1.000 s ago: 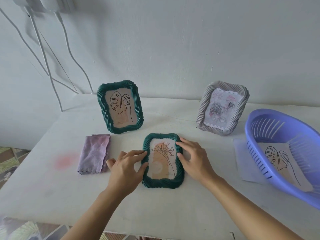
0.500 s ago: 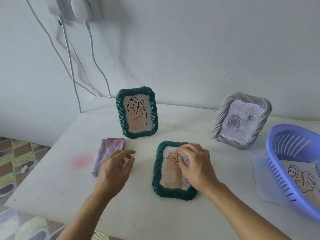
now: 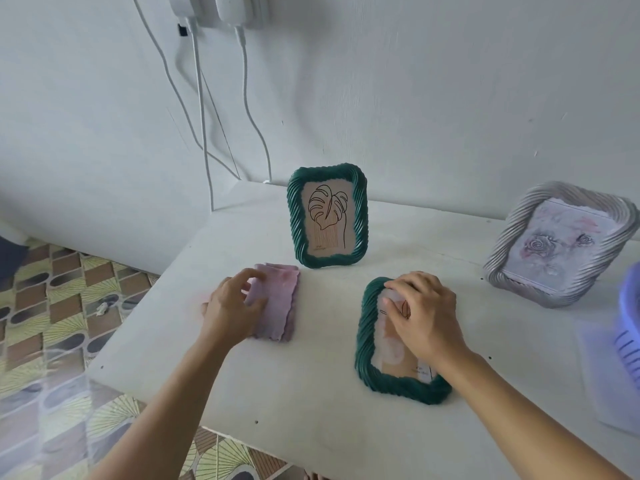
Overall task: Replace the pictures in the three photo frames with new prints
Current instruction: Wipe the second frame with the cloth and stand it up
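Note:
A dark green frame (image 3: 366, 336) lies flat on the white table (image 3: 311, 396), holding a print with a line-drawn plant. My right hand (image 3: 424, 317) rests on its upper half, bent fingertips pressing on the picture area. To the left lies a folded purple cloth (image 3: 280, 303); my left hand (image 3: 230, 313) covers its left side, thumb on top and fingers curled over it. A second green frame (image 3: 327, 220) with a leaf drawing stands upright behind. A grey frame (image 3: 504, 261) with a pale rose picture stands at the right.
A lilac plastic basket (image 3: 629, 317) shows at the right edge, on a white sheet (image 3: 606, 379). White cables (image 3: 204, 140) hang down the wall to the table's back left. The table's left and front edges drop to a patterned floor (image 3: 52, 306).
My left hand left the flat frame, moved left and reached the purple cloth. My right hand slid from the frame's right side onto its picture. The view swung left and up.

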Demonstrator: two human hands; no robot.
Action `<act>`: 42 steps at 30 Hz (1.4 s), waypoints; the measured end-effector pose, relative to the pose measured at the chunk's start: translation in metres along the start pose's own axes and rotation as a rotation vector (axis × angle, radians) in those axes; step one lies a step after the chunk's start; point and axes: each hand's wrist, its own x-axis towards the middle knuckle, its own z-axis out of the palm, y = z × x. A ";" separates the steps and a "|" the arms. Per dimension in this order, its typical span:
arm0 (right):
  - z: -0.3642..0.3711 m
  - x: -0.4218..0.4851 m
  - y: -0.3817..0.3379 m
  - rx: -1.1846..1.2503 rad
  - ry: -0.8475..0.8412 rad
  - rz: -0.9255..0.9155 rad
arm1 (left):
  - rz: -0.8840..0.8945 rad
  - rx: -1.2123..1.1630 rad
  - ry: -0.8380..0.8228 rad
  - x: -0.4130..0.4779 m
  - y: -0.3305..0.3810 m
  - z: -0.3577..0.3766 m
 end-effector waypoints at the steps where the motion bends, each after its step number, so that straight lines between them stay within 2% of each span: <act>1: -0.001 0.000 0.001 -0.012 0.004 0.016 | 0.010 -0.043 -0.004 0.000 0.001 0.002; 6: -0.011 -0.002 0.011 -0.009 -0.019 0.108 | 0.070 -0.112 -0.062 -0.002 0.002 0.008; 11: -0.025 -0.011 0.021 0.023 -0.086 0.124 | 0.044 -0.221 -0.102 -0.009 0.011 0.009; 18: -0.034 -0.027 0.030 0.057 -0.153 0.078 | 0.235 -0.423 -0.133 -0.043 0.049 0.007; 25: -0.045 -0.039 0.034 0.128 -0.138 0.079 | 0.200 -0.596 -0.358 -0.063 0.106 0.035; 28: -0.045 -0.042 0.040 0.174 -0.131 0.101 | 0.176 -0.553 -0.379 -0.064 0.110 0.068; 31: -0.043 -0.043 0.043 0.191 -0.128 0.104 | 0.349 -0.230 -0.248 -0.061 0.103 0.091; 34: -0.042 -0.043 0.044 0.184 -0.119 0.081 | 0.425 -0.053 -0.156 -0.059 0.095 0.095; 38: -0.039 -0.040 0.035 0.114 -0.022 -0.018 | 0.419 -0.008 -0.185 -0.058 0.087 0.089; 42: -0.035 -0.033 0.012 0.138 -0.070 -0.137 | 0.371 -0.092 -0.191 -0.057 0.081 0.091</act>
